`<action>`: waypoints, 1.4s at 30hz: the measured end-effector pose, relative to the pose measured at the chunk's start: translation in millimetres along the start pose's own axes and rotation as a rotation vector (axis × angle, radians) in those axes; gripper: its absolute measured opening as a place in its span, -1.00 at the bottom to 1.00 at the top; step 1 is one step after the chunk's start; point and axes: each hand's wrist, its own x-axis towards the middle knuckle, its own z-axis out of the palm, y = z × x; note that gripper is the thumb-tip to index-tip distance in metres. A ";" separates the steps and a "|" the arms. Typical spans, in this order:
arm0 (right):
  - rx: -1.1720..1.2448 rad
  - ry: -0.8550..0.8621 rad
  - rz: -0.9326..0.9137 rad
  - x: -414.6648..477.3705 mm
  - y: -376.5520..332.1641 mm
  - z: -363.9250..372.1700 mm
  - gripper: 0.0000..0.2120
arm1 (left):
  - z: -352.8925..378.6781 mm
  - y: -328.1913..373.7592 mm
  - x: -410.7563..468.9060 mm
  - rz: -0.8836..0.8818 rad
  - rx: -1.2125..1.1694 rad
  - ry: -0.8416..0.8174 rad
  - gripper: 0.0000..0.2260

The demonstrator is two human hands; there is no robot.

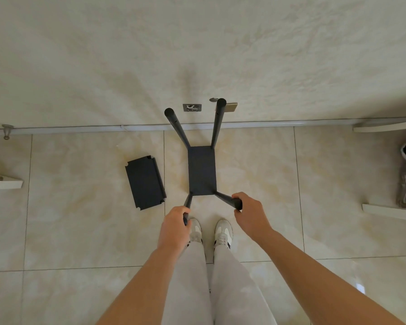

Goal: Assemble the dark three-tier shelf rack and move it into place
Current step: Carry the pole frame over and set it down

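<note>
rack: the partly built rack [201,170] stands on the tiled floor [80,231] at the picture's centre, with one fitted shelf [201,160] low down and four dark poles rising from its corners.
left hand: the left hand [174,227] has its fingers curled round the 7 o'clock pole [188,201] near its top.
right hand: the right hand [250,213] has fingers and thumb wrapped over the top end of the 5 o'clock pole [225,198].
far poles: the far poles [218,123] at 11 and 1 o'clock stand free, untouched.
loose shelf: the loose shelf [145,182] lies flat at 9 o'clock of the rack, near but apart, corner notches showing.
step: probably steadying the near poles on the first tier; upper tiers not yet fitted.
next move: calls for freeing a hand, lifting the loose shelf, lining its notches with the four pole tops and sliding it down level.
</note>
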 end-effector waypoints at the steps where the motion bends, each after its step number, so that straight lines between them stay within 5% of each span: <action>1: -0.017 -0.019 -0.001 -1.3 -0.2 -1.8 -0.67 | -2.0 0.2 0.3 -0.002 0.019 -0.020 -0.76; 5: -0.067 -0.078 0.027 -12.6 1.5 -14.3 -0.55 | -20.7 0.8 0.7 0.013 0.113 -0.149 -0.65; 9: -0.051 -0.089 0.058 -34.7 5.6 -35.9 -0.63 | -51.1 9.5 -6.0 0.022 0.213 -0.249 -0.63; 21: -0.141 0.016 0.117 -161.3 22.5 -85.1 -0.66 | -104.6 76.7 -68.3 0.208 0.351 -0.106 -0.77; 34: 0.073 0.255 0.388 -285.9 91.0 -85.5 -0.66 | -43.3 178.5 -148.1 0.676 0.709 -0.135 -0.76; 42: 0.237 0.401 0.528 -349.2 181.4 -84.5 -0.65 | 46.0 257.7 -201.6 0.803 0.767 -0.287 -0.74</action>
